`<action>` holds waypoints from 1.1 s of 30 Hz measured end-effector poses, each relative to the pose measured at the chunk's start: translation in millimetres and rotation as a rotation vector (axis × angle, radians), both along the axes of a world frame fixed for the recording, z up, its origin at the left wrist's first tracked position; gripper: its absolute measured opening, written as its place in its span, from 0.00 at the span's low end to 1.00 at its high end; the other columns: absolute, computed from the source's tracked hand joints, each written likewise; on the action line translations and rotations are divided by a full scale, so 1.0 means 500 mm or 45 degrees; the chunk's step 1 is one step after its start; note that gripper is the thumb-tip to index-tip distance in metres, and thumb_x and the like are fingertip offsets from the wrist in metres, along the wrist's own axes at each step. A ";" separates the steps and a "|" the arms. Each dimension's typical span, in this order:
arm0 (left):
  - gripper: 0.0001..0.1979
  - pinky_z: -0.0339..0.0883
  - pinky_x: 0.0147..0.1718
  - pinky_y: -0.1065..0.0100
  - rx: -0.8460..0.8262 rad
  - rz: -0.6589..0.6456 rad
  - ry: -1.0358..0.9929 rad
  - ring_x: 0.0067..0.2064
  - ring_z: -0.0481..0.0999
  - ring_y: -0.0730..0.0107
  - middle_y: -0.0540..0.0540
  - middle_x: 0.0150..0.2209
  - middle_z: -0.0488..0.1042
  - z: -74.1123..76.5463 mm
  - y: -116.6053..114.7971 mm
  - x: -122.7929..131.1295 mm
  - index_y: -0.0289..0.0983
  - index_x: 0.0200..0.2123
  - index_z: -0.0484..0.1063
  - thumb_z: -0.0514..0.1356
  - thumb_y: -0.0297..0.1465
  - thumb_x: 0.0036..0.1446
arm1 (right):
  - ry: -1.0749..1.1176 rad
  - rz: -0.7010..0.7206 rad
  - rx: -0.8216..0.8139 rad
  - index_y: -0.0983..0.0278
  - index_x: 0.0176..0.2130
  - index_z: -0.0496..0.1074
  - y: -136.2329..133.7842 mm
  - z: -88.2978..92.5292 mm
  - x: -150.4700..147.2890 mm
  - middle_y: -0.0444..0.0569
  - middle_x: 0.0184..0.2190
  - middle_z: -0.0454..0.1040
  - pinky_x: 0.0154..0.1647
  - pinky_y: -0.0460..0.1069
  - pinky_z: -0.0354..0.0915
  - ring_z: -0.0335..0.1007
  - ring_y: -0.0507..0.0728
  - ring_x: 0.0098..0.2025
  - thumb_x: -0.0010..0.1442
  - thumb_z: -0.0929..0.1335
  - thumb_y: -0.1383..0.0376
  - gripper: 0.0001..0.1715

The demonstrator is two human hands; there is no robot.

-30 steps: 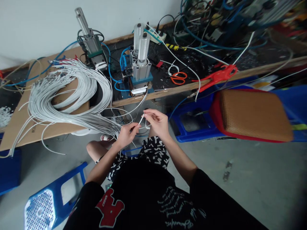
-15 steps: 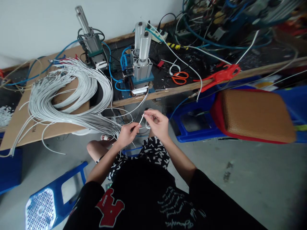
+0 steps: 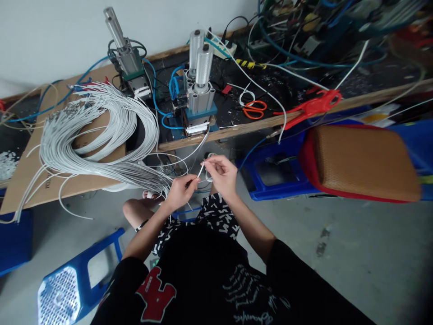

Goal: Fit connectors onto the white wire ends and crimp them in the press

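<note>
My left hand (image 3: 182, 190) pinches a white cable (image 3: 200, 170) between thumb and fingers, just above my lap. At the cable's upper end, my right hand (image 3: 221, 174) closes its fingertips around it; the very tip is too small to make out. A big looped bundle of white cables (image 3: 101, 168) lies to the left on a cardboard sheet (image 3: 67, 192), its near ends hanging by my left hand. Beyond my hands, a twin-cylinder press (image 3: 201, 97) stands at the bench edge with a white strip across its front.
Another cylinder press (image 3: 126, 61) stands behind the bundle. Orange-handled scissors (image 3: 254, 109) and a red air gun (image 3: 314, 108) lie on the bench to the right. A blue stool (image 3: 77, 275) is at lower left, and a brown-cushioned seat (image 3: 365, 162) is at right.
My hands stay almost in place, still holding the cable. The short length between them looks slightly more bent, and the right fingertips have shifted a little.
</note>
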State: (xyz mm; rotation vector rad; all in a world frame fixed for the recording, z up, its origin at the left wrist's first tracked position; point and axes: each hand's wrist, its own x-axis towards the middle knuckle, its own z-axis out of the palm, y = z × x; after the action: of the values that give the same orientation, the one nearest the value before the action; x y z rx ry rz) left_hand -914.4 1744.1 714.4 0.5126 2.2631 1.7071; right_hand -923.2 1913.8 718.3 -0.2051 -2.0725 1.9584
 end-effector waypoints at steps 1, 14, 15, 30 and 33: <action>0.18 0.65 0.32 0.70 0.004 -0.002 -0.006 0.28 0.72 0.72 0.49 0.26 0.75 -0.001 0.000 0.000 0.36 0.36 0.78 0.55 0.42 0.70 | -0.035 0.019 -0.087 0.59 0.36 0.75 -0.002 -0.002 -0.001 0.46 0.32 0.80 0.33 0.49 0.69 0.74 0.53 0.32 0.59 0.75 0.53 0.14; 0.20 0.62 0.24 0.74 0.204 0.086 -0.250 0.23 0.69 0.78 0.52 0.23 0.72 -0.015 0.019 -0.030 0.34 0.35 0.76 0.59 0.46 0.66 | -0.218 0.091 -0.258 0.60 0.41 0.79 0.019 -0.037 -0.023 0.47 0.33 0.81 0.26 0.46 0.64 0.71 0.51 0.29 0.59 0.73 0.49 0.19; 0.20 0.62 0.23 0.74 0.232 0.103 -0.281 0.22 0.69 0.78 0.52 0.23 0.72 -0.014 0.026 -0.036 0.34 0.35 0.76 0.60 0.47 0.65 | -0.218 0.072 -0.208 0.60 0.41 0.79 0.028 -0.056 -0.023 0.47 0.34 0.81 0.28 0.47 0.66 0.73 0.52 0.30 0.60 0.73 0.49 0.19; 0.17 0.61 0.18 0.75 0.334 0.327 -0.348 0.17 0.72 0.77 0.50 0.19 0.75 0.016 0.081 -0.146 0.33 0.30 0.76 0.64 0.43 0.59 | -0.524 -0.274 1.111 0.68 0.69 0.59 0.163 -0.386 0.129 0.65 0.69 0.63 0.67 0.67 0.60 0.60 0.69 0.69 0.65 0.60 0.54 0.39; 0.16 0.61 0.18 0.75 0.301 0.350 -0.328 0.16 0.71 0.77 0.50 0.18 0.75 0.017 0.082 -0.161 0.33 0.30 0.77 0.64 0.42 0.59 | -0.569 -0.209 1.268 0.64 0.73 0.53 0.146 -0.398 0.153 0.60 0.75 0.51 0.69 0.68 0.56 0.50 0.71 0.74 0.66 0.60 0.52 0.41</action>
State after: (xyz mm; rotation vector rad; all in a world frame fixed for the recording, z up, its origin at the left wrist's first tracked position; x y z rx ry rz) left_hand -994.9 1785.3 723.0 0.0181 2.0339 2.0523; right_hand -846.9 1986.8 519.1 -0.5890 -2.9053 0.6431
